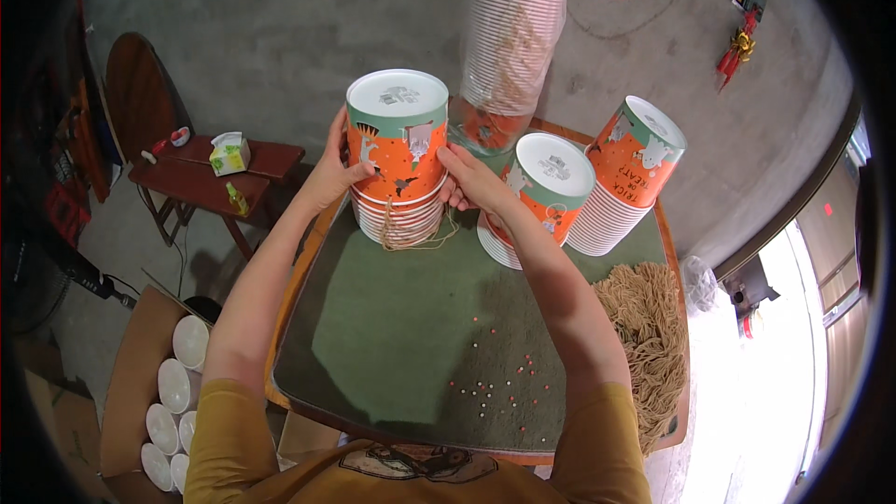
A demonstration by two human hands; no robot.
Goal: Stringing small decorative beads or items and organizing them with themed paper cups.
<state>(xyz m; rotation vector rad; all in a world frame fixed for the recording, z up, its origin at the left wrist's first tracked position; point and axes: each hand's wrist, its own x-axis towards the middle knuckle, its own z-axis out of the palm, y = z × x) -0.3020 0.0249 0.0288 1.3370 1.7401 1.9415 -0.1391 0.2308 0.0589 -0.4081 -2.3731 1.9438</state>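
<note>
Person's L hand (334, 168) wraps the L side of an upside-down orange-and-green printed paper bucket (397, 163), grip closed round its wall, thumb in front. R hand (476, 177) sets its thumb on the bucket's R side, fingers curled beside it; can't tell if that grip also pinches the thin tan twine (415, 245) looped round the stack below. Bucket tops a white-rimmed stack (378, 224), far L on a green-topped, wood-edged table (373, 336). To the R: 2 upside-down orange bucket stacks (630, 168). Far ctr: tall bucket stack in clear plastic (515, 37). Near R: thick tan yarn bundle (649, 345). Near ctr: scattered small red & white bits (485, 395).
</note>
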